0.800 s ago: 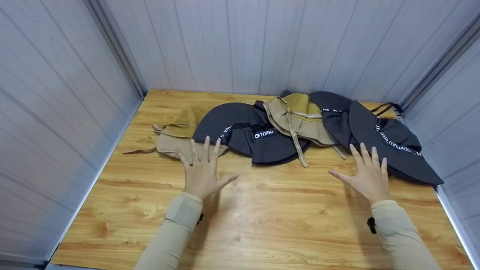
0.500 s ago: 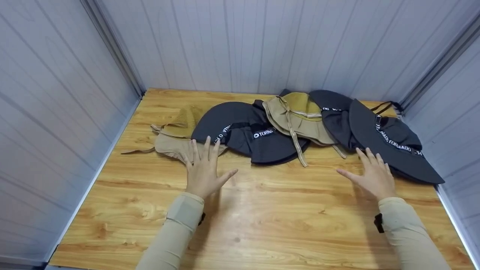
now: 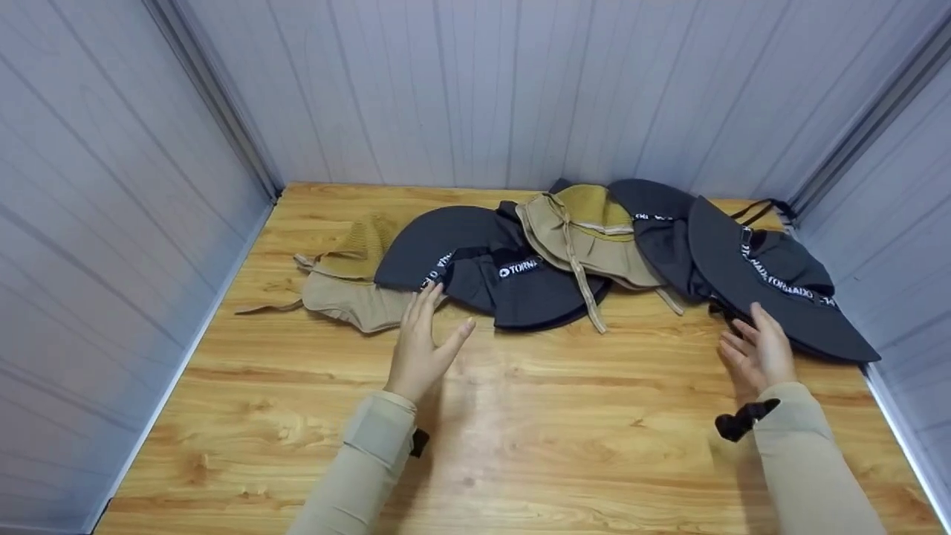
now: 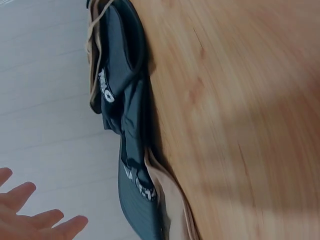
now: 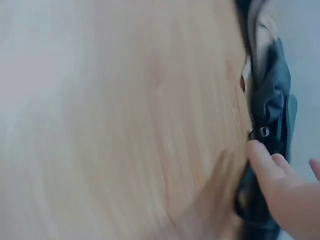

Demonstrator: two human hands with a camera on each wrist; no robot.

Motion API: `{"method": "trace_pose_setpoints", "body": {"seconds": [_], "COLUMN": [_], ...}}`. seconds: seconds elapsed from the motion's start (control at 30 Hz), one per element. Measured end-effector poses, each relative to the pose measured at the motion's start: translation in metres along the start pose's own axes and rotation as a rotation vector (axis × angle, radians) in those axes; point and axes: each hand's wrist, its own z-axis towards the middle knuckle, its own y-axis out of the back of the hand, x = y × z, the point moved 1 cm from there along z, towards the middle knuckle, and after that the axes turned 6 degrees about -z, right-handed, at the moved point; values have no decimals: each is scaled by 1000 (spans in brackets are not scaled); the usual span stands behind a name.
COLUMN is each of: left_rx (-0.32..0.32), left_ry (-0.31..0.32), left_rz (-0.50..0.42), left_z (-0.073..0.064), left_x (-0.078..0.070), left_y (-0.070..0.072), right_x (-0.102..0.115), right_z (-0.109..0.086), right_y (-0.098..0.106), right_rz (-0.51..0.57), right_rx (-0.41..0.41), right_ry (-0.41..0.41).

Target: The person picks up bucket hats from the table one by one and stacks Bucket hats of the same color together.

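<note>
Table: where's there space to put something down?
Bare wood lies between the left sleeve and right sleeve, and between the left sleeve and left wall. It's crowded near the back wall and right wall, where hats overlap.

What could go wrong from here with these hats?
Overlap: the right hand is at the rightmost dark hat, whose brim overlaps another dark hat; lifting one might drag both.
Snag: the middle tan hat's strap trails across a dark brim and could catch.
Wrong grab: near the left hand, a dark hat partly covers a tan one; fingers might pinch both.
</note>
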Motion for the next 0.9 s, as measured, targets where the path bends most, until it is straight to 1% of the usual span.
{"method": "trace_pose_setpoints", "body": {"seconds": [0.07, 0.13, 0.2, 0.27, 0.33, 0.4, 0.53, 0.67, 0.77, 0.9], "left_rx": [3, 2, 3, 6, 8, 7, 9, 27, 31, 25], "left_ry": [7, 6, 15, 26, 44, 56, 86, 119, 134, 151], "left_rz": [-59, -106, -139, -171, -201, -229, -288, -359, -399, -421], "left_z": [-1, -2, -3, -5, -7, -9, -11, -13, -13, -14], "left_x": [-2, -4, -6, -7, -8, -7, -6, -3, -2, -1], "left_y": [-3, -5, -7, -10, -11, -12, -15, -21, -24, -28], "right_x": [-1, -3, -4, -5, -5, -4, -1, 3, 5, 5], "right_z": [3, 7, 11, 14, 17, 19, 23, 26, 28, 30], "right_y": [2, 3, 4, 5, 6, 6, 7, 8, 7, 5], "right_rz": [286, 497, 641, 743, 816, 866, 927, 1011, 1059, 1097], "right_rx": [22, 32, 31, 25, 13, 12, 32, 40, 24, -19], "right_ry": [-28, -48, -58, -63, -64, -61, -51, -54, -54, -48]}}
